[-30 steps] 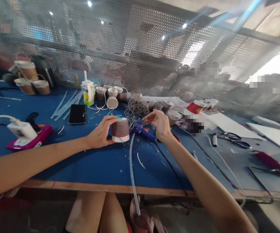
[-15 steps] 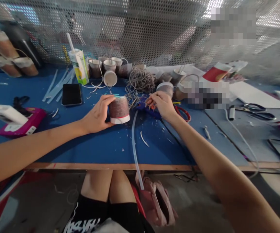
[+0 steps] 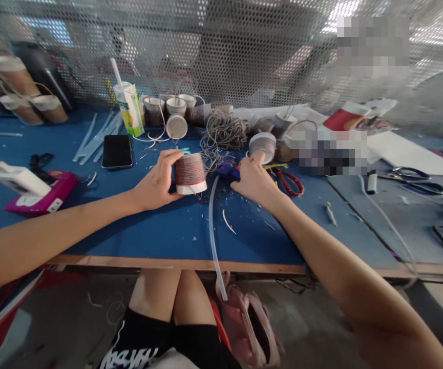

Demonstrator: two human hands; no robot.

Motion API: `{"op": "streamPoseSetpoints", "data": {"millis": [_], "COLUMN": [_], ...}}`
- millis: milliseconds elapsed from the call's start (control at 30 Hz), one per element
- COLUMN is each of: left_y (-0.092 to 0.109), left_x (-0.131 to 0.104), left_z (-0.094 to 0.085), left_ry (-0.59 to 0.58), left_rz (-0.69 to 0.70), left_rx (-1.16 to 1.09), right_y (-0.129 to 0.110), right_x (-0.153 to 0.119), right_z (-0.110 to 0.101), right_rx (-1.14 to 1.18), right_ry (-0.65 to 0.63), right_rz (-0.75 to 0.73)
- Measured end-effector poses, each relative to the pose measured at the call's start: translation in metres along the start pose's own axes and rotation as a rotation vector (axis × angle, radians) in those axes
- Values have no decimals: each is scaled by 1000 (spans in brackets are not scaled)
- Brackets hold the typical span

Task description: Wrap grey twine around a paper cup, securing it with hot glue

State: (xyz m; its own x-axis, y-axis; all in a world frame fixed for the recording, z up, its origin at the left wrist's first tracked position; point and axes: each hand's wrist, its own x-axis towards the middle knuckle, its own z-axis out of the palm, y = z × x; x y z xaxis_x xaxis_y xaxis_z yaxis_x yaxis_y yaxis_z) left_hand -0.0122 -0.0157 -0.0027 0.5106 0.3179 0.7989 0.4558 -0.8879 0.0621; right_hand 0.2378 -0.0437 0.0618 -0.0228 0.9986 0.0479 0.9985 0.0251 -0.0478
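Observation:
My left hand point(image 3: 154, 182) is closed round a small cup point(image 3: 190, 173) wound with brownish-grey cord, with a red line and a bare white band at its lower end. My right hand point(image 3: 257, 180) lies over a blue glue gun point(image 3: 227, 169), its fingers curled round the body and partly hidden. A long translucent glue stick point(image 3: 212, 225) runs from the gun down past the table's front edge. Behind the hands sits a tangled heap of grey cord point(image 3: 225, 130). Just beyond my right hand is another cord-wrapped cup point(image 3: 262, 146).
Several wrapped cups point(image 3: 175, 107) stand behind, near a drink carton point(image 3: 129, 108). A phone point(image 3: 117, 151), a purple power strip point(image 3: 46, 195) and loose glue sticks point(image 3: 98, 136) lie left. To the right are red-handled pliers point(image 3: 291, 183) and scissors point(image 3: 417, 179). A perforated metal screen point(image 3: 229, 51) closes the back.
My right hand has lowered from above the glue gun and closed round it. The left hand keeps hold of the cup in about the same spot. The view has shifted slightly.

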Motion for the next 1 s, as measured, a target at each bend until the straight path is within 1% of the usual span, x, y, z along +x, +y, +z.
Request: {"op": "streamPoseSetpoints", "data": {"millis": [67,133,200,267,300,333,367,400,467,567,600,633,700,867,1000], "left_y": [0,0,-1,-2,-3,-4,-5,-6,-6,-6,-6,-6,-6,-3,0], "left_x": [0,1,2,2,2,2,2,2,2,2,2,2,2,4,6], "left_z": [0,0,0,0,1,1,1,1,0,-2,-3,-4,-5,-5,-4], "left_ry": [7,43,104,162,185,207,228,244,235,154,139,137,157,224,259], "left_rz": [-9,-22,-48,-93,-121,-148,-172,-191,-224,-285,-299,-301,-282,-220,-216], "left_rx": [-3,11,45,81,95,105,111,114,119,117,116,116,125,151,129], "right_y": [-5,-4,2,8,11,12,12,10,6,-2,-5,-7,-10,-11,-12], "right_x": [-4,-3,2,6,8,8,8,7,2,-7,-10,-12,-16,-21,-21], "right_z": [1,1,1,1,1,0,-1,-2,-3,-3,-2,-1,1,3,4], "right_rx": [-6,31,139,346,509,693,869,1028,1270,1493,1544,1565,1557,1410,1387], "right_ry": [13,56,173,339,403,434,434,405,271,7,-62,-104,-128,-121,-133], "right_rz": [64,93,64,-2,-38,-67,-87,-103,-144,-216,-231,-241,-253,-230,-231]}}
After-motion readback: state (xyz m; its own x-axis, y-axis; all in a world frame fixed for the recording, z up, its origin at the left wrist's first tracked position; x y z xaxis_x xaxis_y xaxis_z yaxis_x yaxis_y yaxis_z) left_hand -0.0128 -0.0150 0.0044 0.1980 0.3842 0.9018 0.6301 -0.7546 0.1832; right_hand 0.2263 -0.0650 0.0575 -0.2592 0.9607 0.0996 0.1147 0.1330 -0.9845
